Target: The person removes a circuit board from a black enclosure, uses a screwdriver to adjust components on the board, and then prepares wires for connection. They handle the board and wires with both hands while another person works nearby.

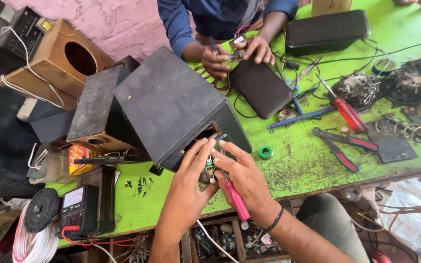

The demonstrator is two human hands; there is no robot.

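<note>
A large black speaker box (171, 102) lies on the green workbench (308, 160), its open back facing me. My left hand (191, 187) holds a small circuit board with green parts (210, 169) at the box's opening. My right hand (244, 178) grips a pink-handled screwdriver (238, 200), its tip at that board. Across the bench, a person in a blue shirt works with both hands (237, 53) on wires beside a flat black speaker panel (261, 87).
A red-handled screwdriver (347, 113), pliers (342, 146), a green tape roll (265, 152) and metal parts (405, 85) lie at the right. A multimeter (76, 209), a wire spool (37, 214), loose black screws (140, 185) and wooden speaker boxes (59, 61) sit at the left.
</note>
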